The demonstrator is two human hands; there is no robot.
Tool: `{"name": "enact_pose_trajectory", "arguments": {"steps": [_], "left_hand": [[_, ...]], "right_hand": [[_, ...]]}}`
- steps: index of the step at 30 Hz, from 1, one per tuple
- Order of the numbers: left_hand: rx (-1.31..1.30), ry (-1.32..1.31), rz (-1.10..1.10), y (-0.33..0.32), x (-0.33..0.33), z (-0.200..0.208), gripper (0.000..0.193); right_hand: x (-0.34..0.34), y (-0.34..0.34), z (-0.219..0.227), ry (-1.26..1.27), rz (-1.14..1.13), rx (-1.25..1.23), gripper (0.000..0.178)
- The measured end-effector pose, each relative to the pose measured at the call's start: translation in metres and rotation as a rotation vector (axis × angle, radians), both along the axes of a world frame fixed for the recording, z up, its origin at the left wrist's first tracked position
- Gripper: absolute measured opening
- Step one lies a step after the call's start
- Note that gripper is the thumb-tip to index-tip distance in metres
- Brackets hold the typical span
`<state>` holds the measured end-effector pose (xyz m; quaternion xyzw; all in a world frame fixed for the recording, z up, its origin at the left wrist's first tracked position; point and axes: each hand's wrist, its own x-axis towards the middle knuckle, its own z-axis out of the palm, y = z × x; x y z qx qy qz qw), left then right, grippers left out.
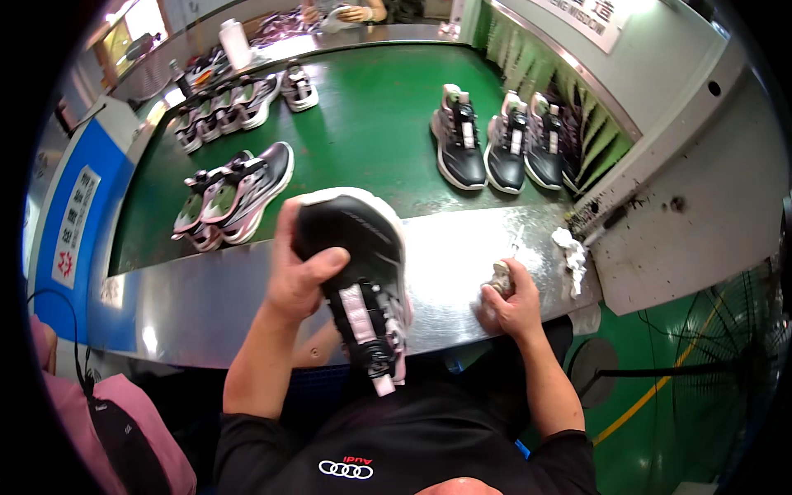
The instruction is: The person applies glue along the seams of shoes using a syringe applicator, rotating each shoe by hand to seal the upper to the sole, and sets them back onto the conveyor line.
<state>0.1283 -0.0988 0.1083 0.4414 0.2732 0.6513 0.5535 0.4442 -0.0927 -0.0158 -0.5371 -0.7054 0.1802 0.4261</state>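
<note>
My left hand [299, 276] grips a black sneaker [351, 235] with a white sole and pink trim. Its toe points away from me, the thumb pressed on the upper, and the heel end hangs toward my lap. Over the metal ledge, my right hand [518, 305] pinches a small grey-beige lump [500, 279]; its exact kind is unclear. Beyond the left hand, two sneakers [262, 183] stand side by side on the green conveyor belt [363, 107]. Farther right, several black sneakers [459, 147] are lined up with their toes toward me.
More sneakers [247, 103] stand at the far left. A crumpled white tissue [571, 257] lies at the ledge's right end, near a machine with hanging strips [528, 66]. A black fan [718, 367] is at right. Someone in pink [136, 429] sits at left; another person's hands [355, 13] show far ahead.
</note>
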Motion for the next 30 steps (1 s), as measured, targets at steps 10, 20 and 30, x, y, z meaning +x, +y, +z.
{"name": "enact_pose_trajectory", "arguments": {"steps": [10, 20, 30], "left_hand": [[-0.411, -0.467, -0.265, 0.057, 0.014, -0.044, 0.05], [-0.486, -0.514, -0.401, 0.055, 0.008, -0.071, 0.051], [-0.455, -0.493, -0.314, 0.039, 0.014, -0.053, 0.061]], "right_hand": [[0.002, -0.004, 0.008, 0.101, 0.004, -0.026, 0.051], [0.024, -0.054, 0.02, 0.709, 0.065, -0.338, 0.055], [0.039, -0.063, 0.044, 0.656, 0.067, -0.484, 0.058]]}}
